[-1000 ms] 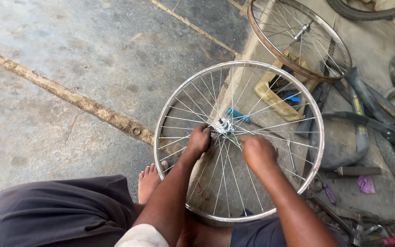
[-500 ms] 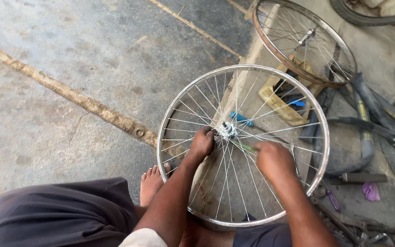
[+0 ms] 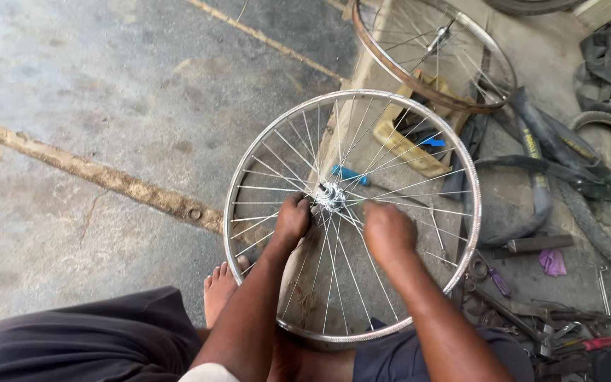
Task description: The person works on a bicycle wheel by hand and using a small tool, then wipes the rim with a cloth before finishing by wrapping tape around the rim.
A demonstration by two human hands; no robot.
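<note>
A silver spoked bicycle wheel (image 3: 249, 159) lies flat over my lap and the concrete floor. Its hub (image 3: 332, 194) sits at the centre. My left hand (image 3: 293, 221) grips the spokes right beside the hub, fingers curled through them. My right hand (image 3: 387, 230) is closed just right of the hub, and a thin tool or spoke seems to run from it toward the hub; what it pinches is too small to name. A blue-handled tool (image 3: 351, 175) lies under the spokes beyond the hub.
A second, rusty-rimmed wheel (image 3: 419, 78) leans at the top. Black tyres and inner tubes (image 3: 539, 152) pile on the right. Wrenches, a screwdriver and a purple rag (image 3: 551, 262) litter the floor at lower right. My bare foot (image 3: 219, 291) rests by the rim.
My right hand drew back from the hub toward the right, then returned nearer. The left hand stayed on the spokes by the hub. The camera view shifted slightly.
</note>
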